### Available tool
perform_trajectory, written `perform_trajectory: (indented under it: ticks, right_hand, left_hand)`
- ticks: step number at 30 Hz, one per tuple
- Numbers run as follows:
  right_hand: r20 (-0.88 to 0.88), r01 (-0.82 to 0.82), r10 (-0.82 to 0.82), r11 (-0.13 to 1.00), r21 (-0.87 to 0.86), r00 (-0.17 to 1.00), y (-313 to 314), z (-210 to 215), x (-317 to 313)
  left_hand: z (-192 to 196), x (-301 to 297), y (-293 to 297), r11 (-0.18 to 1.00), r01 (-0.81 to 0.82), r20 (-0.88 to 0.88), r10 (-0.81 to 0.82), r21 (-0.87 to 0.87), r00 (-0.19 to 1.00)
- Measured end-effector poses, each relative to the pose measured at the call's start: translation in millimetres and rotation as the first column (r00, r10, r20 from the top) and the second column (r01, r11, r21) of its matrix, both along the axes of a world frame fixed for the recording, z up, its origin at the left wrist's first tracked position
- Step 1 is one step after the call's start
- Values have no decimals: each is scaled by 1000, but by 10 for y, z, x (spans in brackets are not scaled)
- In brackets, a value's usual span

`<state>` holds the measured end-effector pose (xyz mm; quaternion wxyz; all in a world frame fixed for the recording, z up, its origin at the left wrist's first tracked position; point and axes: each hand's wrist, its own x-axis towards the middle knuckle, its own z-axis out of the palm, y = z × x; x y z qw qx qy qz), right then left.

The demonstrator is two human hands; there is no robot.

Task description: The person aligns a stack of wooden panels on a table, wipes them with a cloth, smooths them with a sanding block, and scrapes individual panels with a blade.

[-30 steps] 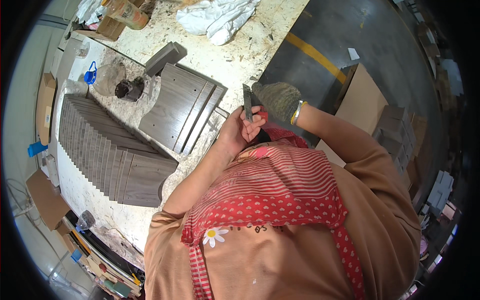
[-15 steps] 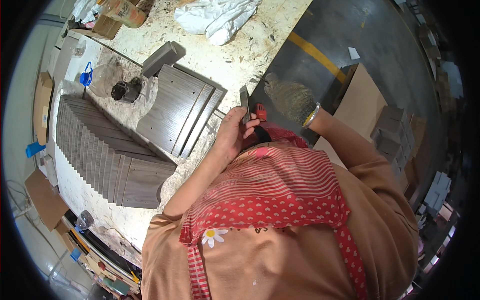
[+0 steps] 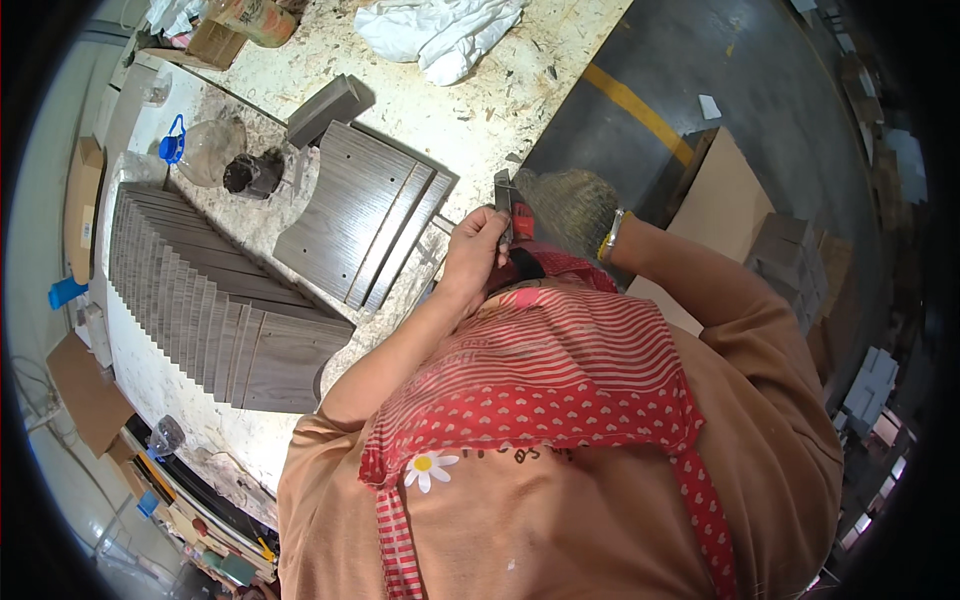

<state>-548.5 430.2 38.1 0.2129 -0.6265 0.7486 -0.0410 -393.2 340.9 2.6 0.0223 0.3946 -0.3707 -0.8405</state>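
My left hand (image 3: pixel 473 252) is raised at the edge of the workbench (image 3: pixel 470 110) and grips a small, thin dark grey piece (image 3: pixel 503 196) upright between its fingertips. Something small and red (image 3: pixel 522 220) shows just beside it. My right hand (image 3: pixel 566 203), in a grey knitted glove with a band at the wrist, is right next to the piece on its right side. The glove hides its fingers, so its grip is not visible. A red patterned cloth covers my chest below both hands.
Grey wood-grain panels (image 3: pixel 355 220) lie flat left of my hands. A long fanned row of similar panels (image 3: pixel 200 300) lies farther left. A grey block (image 3: pixel 325 108), a dark cup (image 3: pixel 250 175), a clear bottle (image 3: pixel 205 150) and white cloth (image 3: pixel 440 30) are on the bench. Cardboard boxes (image 3: pixel 720 190) stand on the floor at right.
My left hand keeps the thin dark piece upright. My gloved right hand swung slightly out to the right, then came back close beside the piece.
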Motion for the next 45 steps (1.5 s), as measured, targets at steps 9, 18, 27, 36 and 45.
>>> perform_trajectory:
  ticks: [9,18,27,36,45]
  right_hand:
    - [105,282,-302,944,171,948,-224,-187,-53]
    - [-55,54,-52,997,47,997,-171,-178,-87]
    - [-21,30,-30,1000,5,999,27,-89,-47]
    - [-142,33,-30,999,19,989,-110,-185,-56]
    - [63,184,-179,980,-75,982,6,-344,-12]
  left_hand:
    - [34,10,-38,999,-37,-46,39,35,998]
    - [77,-4,-3,994,-90,-26,92,64,995]
    - [51,-12,55,999,-53,-38,52,-9,998]
    - [52,-28,115,996,-78,-29,77,-44,997]
    - [64,135,123,987,-160,44,159,23,986]
